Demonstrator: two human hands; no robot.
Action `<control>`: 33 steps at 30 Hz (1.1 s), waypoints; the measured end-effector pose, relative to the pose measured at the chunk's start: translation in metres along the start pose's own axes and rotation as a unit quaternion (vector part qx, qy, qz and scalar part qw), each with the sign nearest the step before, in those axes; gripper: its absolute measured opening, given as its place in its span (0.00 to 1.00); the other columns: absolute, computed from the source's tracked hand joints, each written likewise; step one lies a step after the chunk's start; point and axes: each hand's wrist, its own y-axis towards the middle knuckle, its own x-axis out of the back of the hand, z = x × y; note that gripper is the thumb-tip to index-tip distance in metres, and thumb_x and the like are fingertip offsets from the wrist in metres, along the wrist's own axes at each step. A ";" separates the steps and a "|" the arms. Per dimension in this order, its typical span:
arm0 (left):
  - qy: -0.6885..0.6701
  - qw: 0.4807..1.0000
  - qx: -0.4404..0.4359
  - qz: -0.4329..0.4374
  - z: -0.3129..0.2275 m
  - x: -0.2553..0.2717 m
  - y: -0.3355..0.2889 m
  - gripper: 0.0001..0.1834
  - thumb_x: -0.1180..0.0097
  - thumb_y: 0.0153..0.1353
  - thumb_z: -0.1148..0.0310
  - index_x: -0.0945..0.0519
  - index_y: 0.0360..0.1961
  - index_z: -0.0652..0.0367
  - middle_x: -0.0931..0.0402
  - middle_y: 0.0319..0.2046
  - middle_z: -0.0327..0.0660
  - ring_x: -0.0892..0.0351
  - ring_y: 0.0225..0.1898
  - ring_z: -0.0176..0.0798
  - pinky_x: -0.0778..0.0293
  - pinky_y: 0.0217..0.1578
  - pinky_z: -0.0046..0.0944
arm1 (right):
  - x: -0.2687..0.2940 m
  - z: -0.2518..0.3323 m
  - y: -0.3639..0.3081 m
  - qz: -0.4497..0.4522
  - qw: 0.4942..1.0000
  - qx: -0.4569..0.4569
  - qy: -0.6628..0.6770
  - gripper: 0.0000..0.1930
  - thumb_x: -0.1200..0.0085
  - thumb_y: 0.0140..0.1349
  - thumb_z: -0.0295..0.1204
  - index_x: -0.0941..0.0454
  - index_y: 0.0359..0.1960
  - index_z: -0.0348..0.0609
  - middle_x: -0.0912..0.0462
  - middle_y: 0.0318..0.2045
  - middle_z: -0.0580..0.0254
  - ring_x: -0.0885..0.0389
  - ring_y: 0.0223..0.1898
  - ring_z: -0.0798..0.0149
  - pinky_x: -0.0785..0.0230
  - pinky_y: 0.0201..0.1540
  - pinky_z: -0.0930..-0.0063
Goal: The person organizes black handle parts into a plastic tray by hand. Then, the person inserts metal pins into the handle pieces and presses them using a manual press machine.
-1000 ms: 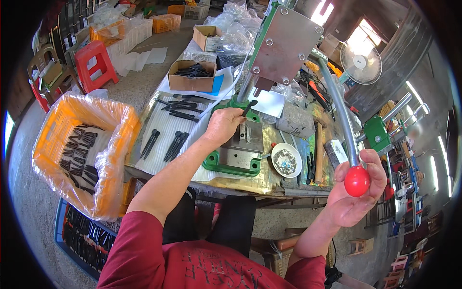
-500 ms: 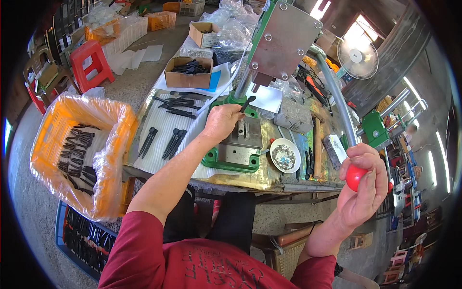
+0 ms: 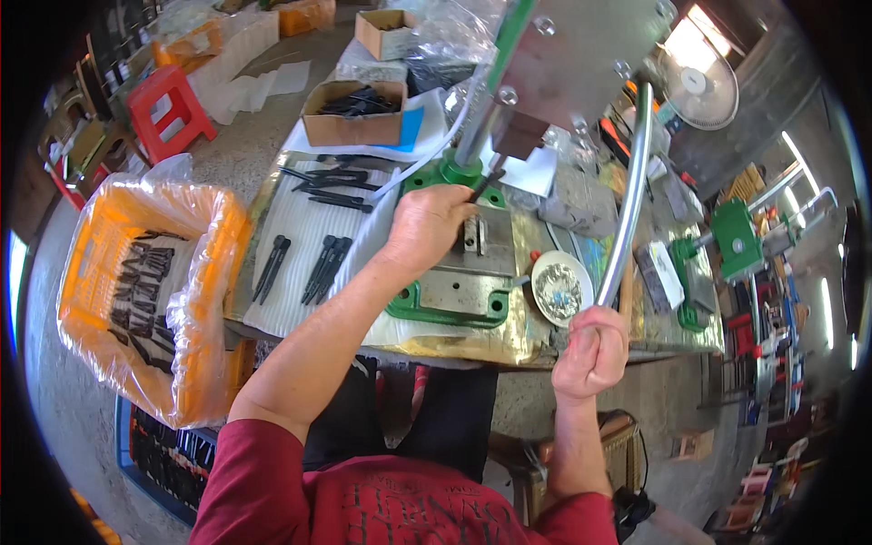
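My left hand [image 3: 425,229] pinches a slim black plastic piece [image 3: 489,185] over the metal block on the green base [image 3: 450,313] of a bench press. Above that piece is the press ram [image 3: 520,136], its lower tip close to or touching it; I cannot tell which. My right hand [image 3: 590,352] is wrapped round the low end of the steel press lever [image 3: 629,204], hiding the knob. Left of the press, black pieces of the same kind lie on white foam sheet [image 3: 295,309] in small groups. A white bowl [image 3: 581,275] of small metal bits stands right of the base.
An orange crate [image 3: 232,238] lined with plastic, with bundled black pieces inside, stands at the left. A cardboard box [image 3: 350,132] of black parts sits at the back. Farther off are a red stool [image 3: 168,109], a fan [image 3: 698,84] and another green press [image 3: 734,238].
My right hand has pulled the lever down and toward me, to the left. The ram has come down to the black piece, which my left hand keeps holding.
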 end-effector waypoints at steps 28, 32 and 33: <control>0.012 0.999 0.038 0.015 0.003 0.001 -0.002 0.07 0.47 0.47 0.75 0.25 0.30 0.62 0.26 0.23 0.47 0.27 0.24 0.41 0.33 0.28 0.33 | 0.065 0.091 0.103 0.046 0.973 -0.176 0.144 0.15 0.56 0.55 0.34 0.34 0.17 0.35 0.31 0.22 0.58 0.40 0.14 0.79 0.51 0.15 0.87; 0.028 0.999 0.034 0.004 0.009 0.000 -0.001 0.07 0.47 0.47 0.75 0.25 0.30 0.62 0.27 0.22 0.47 0.28 0.23 0.42 0.33 0.27 0.33 | 0.046 0.056 0.060 0.010 0.976 -0.147 0.159 0.10 0.50 0.49 0.29 0.34 0.16 0.37 0.28 0.20 0.56 0.34 0.15 0.70 0.44 0.16 0.82; 0.038 0.999 0.028 0.010 0.005 0.004 -0.003 0.07 0.46 0.47 0.74 0.25 0.30 0.62 0.28 0.22 0.48 0.28 0.23 0.42 0.33 0.27 0.34 | 0.023 0.021 0.028 0.046 0.995 -0.043 0.074 0.08 0.49 0.47 0.26 0.33 0.16 0.37 0.28 0.20 0.57 0.33 0.16 0.65 0.42 0.17 0.79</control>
